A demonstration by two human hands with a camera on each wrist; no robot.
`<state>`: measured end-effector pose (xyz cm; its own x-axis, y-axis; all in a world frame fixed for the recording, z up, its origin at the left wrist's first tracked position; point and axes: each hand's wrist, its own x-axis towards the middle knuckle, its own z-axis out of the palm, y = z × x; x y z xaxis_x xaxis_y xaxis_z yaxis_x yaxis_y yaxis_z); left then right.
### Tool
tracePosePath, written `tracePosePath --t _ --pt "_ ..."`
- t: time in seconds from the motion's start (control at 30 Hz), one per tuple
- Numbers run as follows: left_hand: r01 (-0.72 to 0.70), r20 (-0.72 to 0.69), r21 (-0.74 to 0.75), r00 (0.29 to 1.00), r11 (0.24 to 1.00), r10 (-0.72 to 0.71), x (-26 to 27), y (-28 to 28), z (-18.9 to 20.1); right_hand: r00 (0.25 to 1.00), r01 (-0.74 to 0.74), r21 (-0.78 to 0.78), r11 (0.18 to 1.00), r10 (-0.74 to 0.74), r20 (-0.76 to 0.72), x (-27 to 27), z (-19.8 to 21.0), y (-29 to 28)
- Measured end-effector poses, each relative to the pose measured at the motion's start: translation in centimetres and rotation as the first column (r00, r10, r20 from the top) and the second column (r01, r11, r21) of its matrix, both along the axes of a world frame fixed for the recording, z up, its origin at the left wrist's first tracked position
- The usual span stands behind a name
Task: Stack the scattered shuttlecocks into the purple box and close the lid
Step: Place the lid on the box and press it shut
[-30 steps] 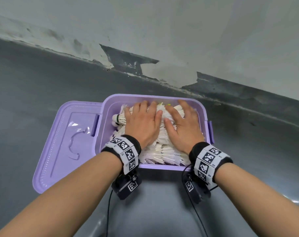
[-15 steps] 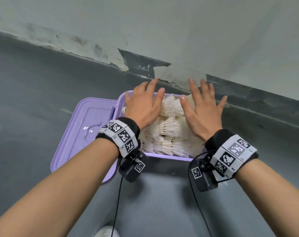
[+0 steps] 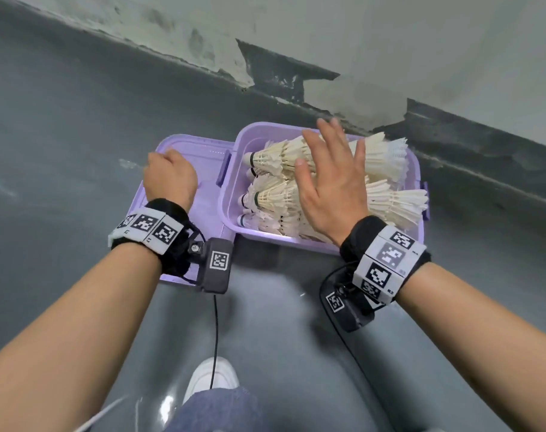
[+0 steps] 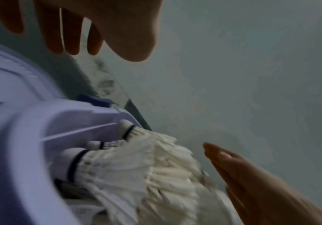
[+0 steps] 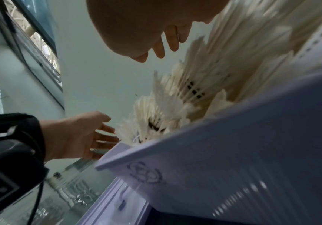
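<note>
The purple box (image 3: 281, 241) stands open on the floor by the wall, packed with rows of white feather shuttlecocks (image 3: 271, 198) lying on their sides. Its lid (image 3: 203, 194) lies flat on the floor against the box's left side. My left hand (image 3: 168, 176) is over the lid, fingers loose and holding nothing; the left wrist view shows its fingers (image 4: 71, 38) hanging free above the lid's edge. My right hand (image 3: 331, 188) hovers flat over the shuttlecocks, fingers spread. In the right wrist view the shuttlecocks (image 5: 165, 109) rise above the box wall (image 5: 233, 144).
A wall with peeling paint (image 3: 327, 73) runs close behind the box. The grey floor (image 3: 62, 135) stretches to the left and in front. My white shoe (image 3: 212, 378) and knee are at the bottom centre. A window (image 5: 33, 38) shows in the right wrist view.
Both hands pressed on the shuttlecocks a second ago, then lifted. My left hand has since moved left over the lid. My right hand stays above the shuttlecocks.
</note>
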<state>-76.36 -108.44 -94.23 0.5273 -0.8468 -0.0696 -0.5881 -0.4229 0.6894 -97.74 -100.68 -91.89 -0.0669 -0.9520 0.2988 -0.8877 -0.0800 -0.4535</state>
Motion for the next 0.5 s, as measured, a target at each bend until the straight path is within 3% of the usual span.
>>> tracePosePath --t 0.07,0.27,0.4,0.5 --pt "-0.037 -0.001 0.083 0.999 0.996 0.037 2.0 0.7 -1.7 0.998 -0.037 -0.025 0.999 0.035 -0.061 0.8 -0.1 0.0" --pt "0.017 0.173 0.418 0.98 0.908 -0.098 6.1 3.6 -5.7 0.98 0.017 0.011 1.0 -0.014 -0.201 1.1 -0.7 -0.3" --pt "-0.054 0.275 0.468 0.958 0.882 -0.087 6.7 4.6 -7.3 0.974 0.015 0.02 1.0 -0.01 -0.228 1.0 -1.4 0.1" --pt "-0.08 0.24 0.506 0.969 0.859 -0.051 7.1 4.0 -7.6 0.973 0.017 0.039 0.999 -0.008 -0.233 0.9 -1.6 0.3"
